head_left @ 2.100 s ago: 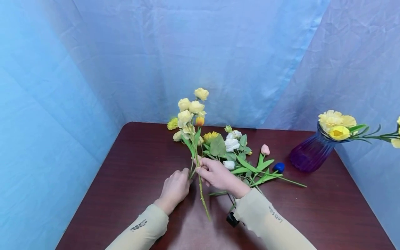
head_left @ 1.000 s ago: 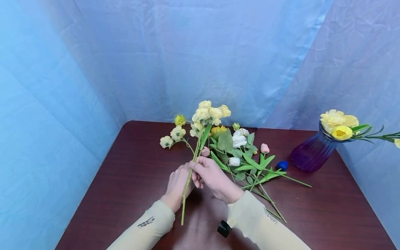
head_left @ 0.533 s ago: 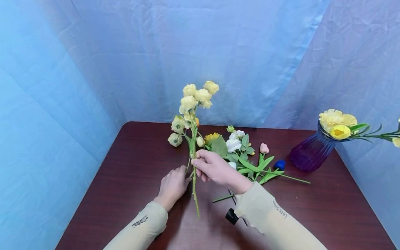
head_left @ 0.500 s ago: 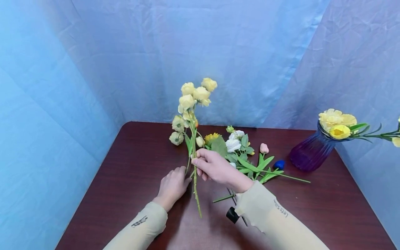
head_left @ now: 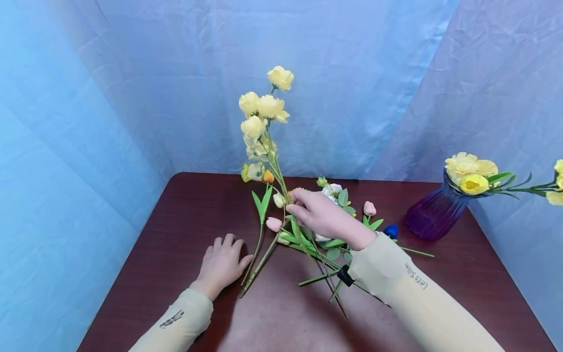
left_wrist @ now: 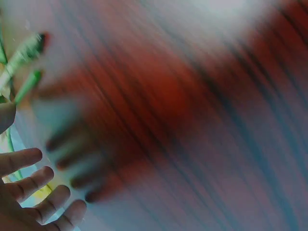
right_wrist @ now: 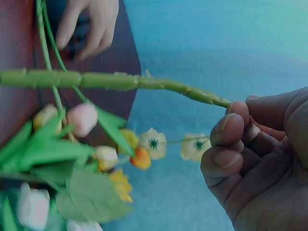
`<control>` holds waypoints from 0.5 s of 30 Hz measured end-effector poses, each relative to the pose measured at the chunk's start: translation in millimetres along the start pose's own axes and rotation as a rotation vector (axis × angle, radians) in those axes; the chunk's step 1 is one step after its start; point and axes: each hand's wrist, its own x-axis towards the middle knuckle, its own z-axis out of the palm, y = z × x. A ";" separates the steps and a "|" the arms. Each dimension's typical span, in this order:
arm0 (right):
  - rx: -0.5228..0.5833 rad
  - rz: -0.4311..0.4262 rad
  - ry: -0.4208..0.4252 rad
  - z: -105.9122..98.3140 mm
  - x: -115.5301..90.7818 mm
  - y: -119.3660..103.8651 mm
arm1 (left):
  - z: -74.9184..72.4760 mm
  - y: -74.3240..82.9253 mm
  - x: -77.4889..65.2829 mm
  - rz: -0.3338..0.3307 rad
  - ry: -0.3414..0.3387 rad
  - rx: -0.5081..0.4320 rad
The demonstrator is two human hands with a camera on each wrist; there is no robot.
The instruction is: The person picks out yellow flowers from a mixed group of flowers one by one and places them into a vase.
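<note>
Pale yellow flower spray [head_left: 269,106] higher than before, hands [head_left: 317,215] farther apart

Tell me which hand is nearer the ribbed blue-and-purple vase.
Right. The right hand is left of the vase, pinching a knobbly green stem; the left hand is farther left, beside a thin green stem.
</note>
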 end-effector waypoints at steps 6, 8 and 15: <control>-0.181 -0.023 0.040 -20.3 -0.7 4.9 | -3.3 -24.2 -6.6 -0.026 -0.027 0.030; -0.240 -0.031 0.065 -26.2 -1.6 4.9 | -2.9 -32.9 -8.6 -0.042 -0.020 0.037; -0.446 0.035 0.153 -40.0 -9.2 6.1 | -4.4 -57.7 -17.7 -0.157 -0.075 -0.013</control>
